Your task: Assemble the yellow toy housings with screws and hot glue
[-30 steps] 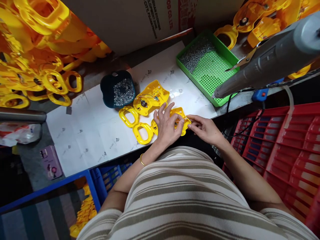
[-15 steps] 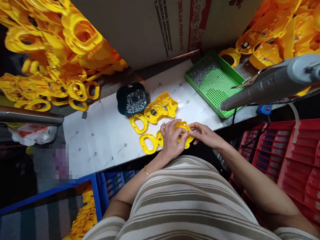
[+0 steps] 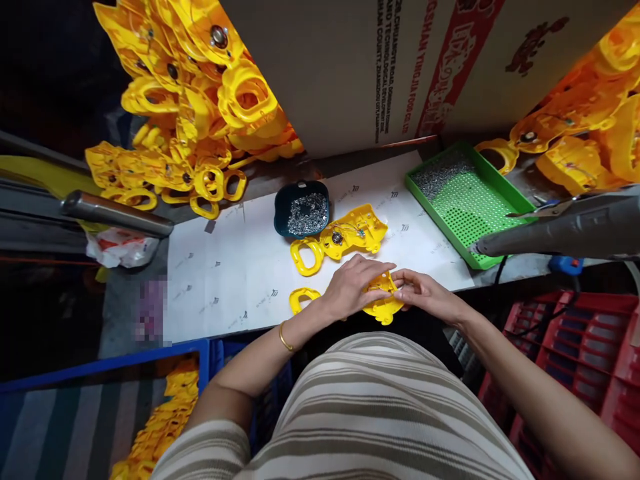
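Note:
A yellow plastic toy shell half (image 3: 384, 312) with a loop handle is at the table's front edge, open side up. My left hand (image 3: 354, 285) lies across it, thumb and fingers closed on its upper part, hiding most of the inside. At its right end, my right hand (image 3: 423, 295) grips the rim between thumb and fingers. The handle's loop shows left of my left wrist. Just behind lies a second yellow shell half (image 3: 359, 233), with a round metal part and thin wires inside. A dark bowl (image 3: 281, 223) of small metal screws touches its left side.
A green perforated tray (image 3: 500, 200) holding small metal pieces is at the right, with a grey powered tool arm (image 3: 560, 230) over its corner. Yellow shells (image 3: 190, 113) are piled at back left and right, around a carton (image 3: 340, 80). Red crates (image 3: 575, 353) stand at lower right.
The view has swung left, so the table appears farther right and lower. My left hand has shifted over the shell and now covers its left part. My right hand stays at the right rim.

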Demonstrator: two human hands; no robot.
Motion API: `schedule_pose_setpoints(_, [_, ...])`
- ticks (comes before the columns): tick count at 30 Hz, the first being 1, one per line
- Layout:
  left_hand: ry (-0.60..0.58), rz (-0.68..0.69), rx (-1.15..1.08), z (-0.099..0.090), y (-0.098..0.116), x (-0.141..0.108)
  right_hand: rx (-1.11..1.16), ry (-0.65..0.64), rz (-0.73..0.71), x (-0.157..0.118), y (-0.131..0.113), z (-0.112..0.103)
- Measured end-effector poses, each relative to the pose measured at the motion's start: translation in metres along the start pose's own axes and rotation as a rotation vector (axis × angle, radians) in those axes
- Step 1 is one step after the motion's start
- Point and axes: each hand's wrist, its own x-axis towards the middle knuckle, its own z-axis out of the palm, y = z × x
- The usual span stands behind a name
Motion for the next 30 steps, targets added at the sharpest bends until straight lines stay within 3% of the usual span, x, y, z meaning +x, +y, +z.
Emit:
schedule_pose_setpoints(12, [0.002, 0.154, 0.011, 0.014, -0.023, 0.015, -0.034, -0.048, 0.018, 0.008, -0.004, -0.011])
schedule_pose_setpoints(16, [-0.041, 0.185, 0.053, 0.015, -0.021, 0.021, -0.234, -0.107, 0.055, 0.006, -0.013, -0.027])
schedule_pose_setpoints(18, [-0.032, 0.188, 0.074, 0.014, -0.019, 0.021, -0.442, -0.031, 0.012, 0.007, -0.027, -0.031])
schedule_pose_setpoints(20, [0.03, 0.174, 0.09, 0.011, -0.018, 0.018, -0.691, 0.158, -0.149, 0.013, -0.046, -0.026])
schedule_pose_setpoints(22, [0.167, 0.085, 0.119, 0.006, -0.02, 0.011, -0.911, 0.321, -0.368, 0.027, -0.065, -0.012])
schedule_pose_setpoints(26, [0.496, -0.205, 0.239, -0.012, -0.033, -0.013, -1.206, 0.312, -0.614, 0.078, -0.09, 0.025])
schedule_pose_setpoints(30, [0.618, -0.342, 0.368, -0.026, -0.049, -0.039, -1.425, 0.341, -0.614, 0.121, -0.097, 0.047])
